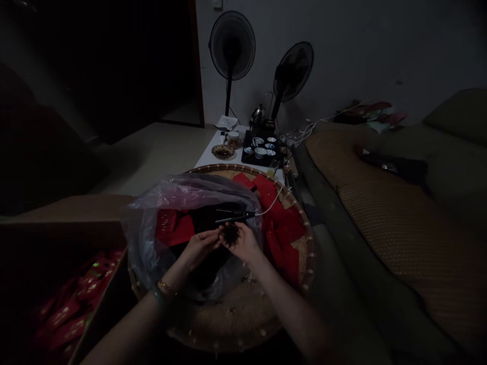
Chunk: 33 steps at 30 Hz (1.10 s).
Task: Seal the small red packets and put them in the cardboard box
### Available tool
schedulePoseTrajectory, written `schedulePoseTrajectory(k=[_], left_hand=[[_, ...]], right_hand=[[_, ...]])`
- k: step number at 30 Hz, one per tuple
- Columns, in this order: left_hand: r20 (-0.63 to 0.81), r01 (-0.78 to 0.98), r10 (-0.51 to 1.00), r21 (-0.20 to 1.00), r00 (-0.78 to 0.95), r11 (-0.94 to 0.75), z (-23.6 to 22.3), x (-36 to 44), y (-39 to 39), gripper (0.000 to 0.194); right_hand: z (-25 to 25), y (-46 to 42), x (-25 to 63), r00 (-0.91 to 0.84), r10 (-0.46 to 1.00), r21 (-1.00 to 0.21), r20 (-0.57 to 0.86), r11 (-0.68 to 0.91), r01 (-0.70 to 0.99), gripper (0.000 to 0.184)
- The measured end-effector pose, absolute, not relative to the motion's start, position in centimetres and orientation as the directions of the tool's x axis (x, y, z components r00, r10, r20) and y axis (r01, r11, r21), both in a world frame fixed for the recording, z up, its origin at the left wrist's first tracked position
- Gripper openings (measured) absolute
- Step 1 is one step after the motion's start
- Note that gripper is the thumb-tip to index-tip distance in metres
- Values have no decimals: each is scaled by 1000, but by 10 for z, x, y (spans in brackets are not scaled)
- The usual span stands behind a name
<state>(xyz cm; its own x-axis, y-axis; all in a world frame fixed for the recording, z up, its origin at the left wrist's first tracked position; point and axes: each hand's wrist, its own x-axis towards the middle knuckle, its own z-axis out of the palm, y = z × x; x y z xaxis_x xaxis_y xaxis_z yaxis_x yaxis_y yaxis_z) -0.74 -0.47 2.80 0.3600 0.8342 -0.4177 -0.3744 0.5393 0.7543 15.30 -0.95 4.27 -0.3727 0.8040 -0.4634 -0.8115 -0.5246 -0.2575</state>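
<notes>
Handling the clump [230,235] at the frame's centre seems the present step: the right hand [246,244] holds it cupped; the left hand [202,245] meets its edge, pinching or not I cannot tell. Moving next calls for steady, gentle support.

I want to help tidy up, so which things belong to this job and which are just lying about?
Probably for the job:
dark clump, cupped in the right hand
plastic bag
red packets
corded two-armed tool
round woven tray

Probably just lying about:
two fans
small cups
kettle
woven mat
</notes>
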Motion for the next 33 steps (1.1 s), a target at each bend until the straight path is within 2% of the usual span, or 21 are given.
schedulePoseTrajectory(k=[4,10,13,16,19,27,29,31,33], left_hand=[[-461,-326,853,790,244,520,29,-2,-7,34],[-308,-104,950,945,43,311,39,-23,-3,36],[-270,-42,961,961,57,272,43,-32,-3,39],[-332,-56,930,937,156,344,43,-24,-8,52],[-332,-120,905,920,265,372,41,-10,-13,52],[-326,-164,929,921,173,354,34,-4,-13,38],[-309,-229,940,914,145,336,33,-9,-11,35],[-264,-262,960,924,93,279,32,-16,-8,32],[-207,-224,978,952,32,209,31,-25,-4,27]], right_hand=[[39,-10,152,-367,805,-228,-466,-511,-829,24],[39,-10,154,-336,803,-178,-493,-471,-864,25],[39,-11,152,-338,797,-174,-501,-475,-862,26],[39,-12,148,-344,792,-180,-504,-486,-855,27],[41,-14,146,-345,782,-193,-519,-500,-844,28],[40,-14,148,-288,795,-274,-533,-485,-831,23],[38,-13,148,-268,807,-285,-527,-465,-838,21],[39,-14,149,-240,811,-293,-534,-443,-847,20],[40,-15,149,-225,808,-294,-544,-435,-851,21]])
